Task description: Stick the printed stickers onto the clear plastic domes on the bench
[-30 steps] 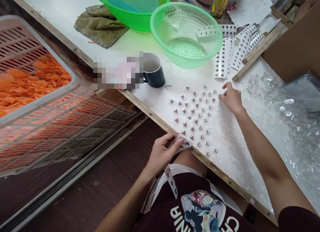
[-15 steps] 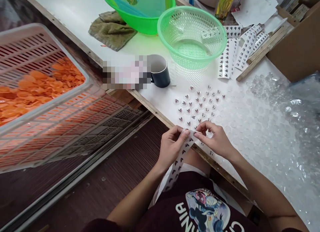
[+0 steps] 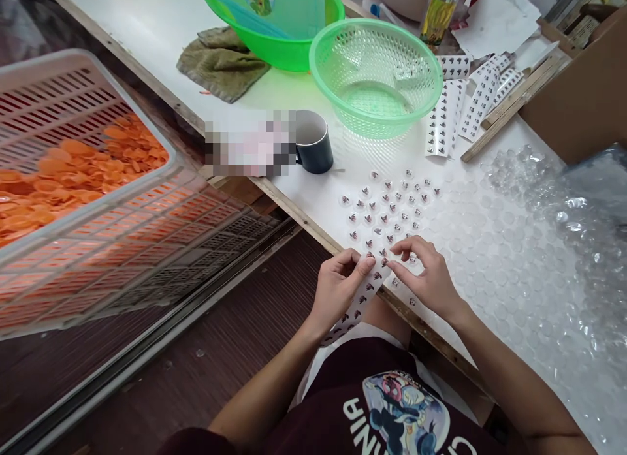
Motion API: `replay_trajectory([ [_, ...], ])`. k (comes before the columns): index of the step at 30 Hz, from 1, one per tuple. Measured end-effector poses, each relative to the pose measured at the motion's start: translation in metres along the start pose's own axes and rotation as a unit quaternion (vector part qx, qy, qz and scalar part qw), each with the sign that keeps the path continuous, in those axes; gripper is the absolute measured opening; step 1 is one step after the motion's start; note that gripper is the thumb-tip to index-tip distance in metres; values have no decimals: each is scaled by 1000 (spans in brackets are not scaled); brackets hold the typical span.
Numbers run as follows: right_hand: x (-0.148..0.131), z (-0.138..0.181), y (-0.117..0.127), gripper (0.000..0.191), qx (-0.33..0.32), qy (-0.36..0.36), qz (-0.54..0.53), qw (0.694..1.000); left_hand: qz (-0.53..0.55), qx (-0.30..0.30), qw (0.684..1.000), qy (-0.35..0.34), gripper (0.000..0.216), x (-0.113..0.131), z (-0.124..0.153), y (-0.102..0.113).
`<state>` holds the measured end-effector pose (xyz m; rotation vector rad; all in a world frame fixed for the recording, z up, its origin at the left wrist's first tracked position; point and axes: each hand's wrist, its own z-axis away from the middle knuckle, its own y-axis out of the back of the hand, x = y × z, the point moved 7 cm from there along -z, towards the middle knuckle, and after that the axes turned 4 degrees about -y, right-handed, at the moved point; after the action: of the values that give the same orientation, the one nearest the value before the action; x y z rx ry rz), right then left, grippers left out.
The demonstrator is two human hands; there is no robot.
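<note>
My left hand (image 3: pixel 337 285) pinches the top end of a white sticker strip (image 3: pixel 363 299) between thumb and fingers. Rows of small dark printed figures run down the strip, which hangs toward my lap. Just right of its top edge is my right hand (image 3: pixel 426 272), thumb and forefinger slightly apart, with nothing visible between them. Beyond both hands, clear round discs (image 3: pixel 385 218) bearing the same small stickers lie spread on the white table. Plain clear discs (image 3: pixel 482 246) cover the table to the right of my right hand.
A pale crate (image 3: pixel 98 207) of orange discs (image 3: pixel 73 171) stands at left. On the table are a dark mug (image 3: pixel 316 153), a green colander (image 3: pixel 337 96), a green basin (image 3: pixel 289 53), a brown cloth (image 3: pixel 220 63) and more sticker sheets (image 3: pixel 438 125). A cardboard box (image 3: pixel 580 89) stands at right.
My right thumb and forefinger have moved slightly right, off the strip's edge, and parted a little. My left hand keeps its pinch, and the strip's lower part hangs differently.
</note>
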<state>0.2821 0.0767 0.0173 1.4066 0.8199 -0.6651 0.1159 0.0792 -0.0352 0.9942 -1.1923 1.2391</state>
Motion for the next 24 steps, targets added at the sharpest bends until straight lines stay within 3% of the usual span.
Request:
replay_trajectory([
  [2,5,-2,-2,12,-16,-17,-15,1000,-9,-3,1000,-3,39,1,0,0],
  [5,2,-4,-2,4,-26,-8,-7,1000,-15,-5,1000,-7,39,1,-1,-1],
  [11,-4,-8,13,2,60,-9,-75,995,8,-2,1000,5,39,-3,0,-2],
  [16,-2,-22,-11,34,-20,-45,-158,986,-11,-26,1000,-4,37,-7,0,-3],
  [21,-6,-23,-23,37,-53,-61,-230,970,-28,-38,999,-14,37,-8,-1,-3],
  [24,-5,-29,-8,34,-34,-47,-258,964,-39,-40,998,-22,35,-7,-1,-2],
])
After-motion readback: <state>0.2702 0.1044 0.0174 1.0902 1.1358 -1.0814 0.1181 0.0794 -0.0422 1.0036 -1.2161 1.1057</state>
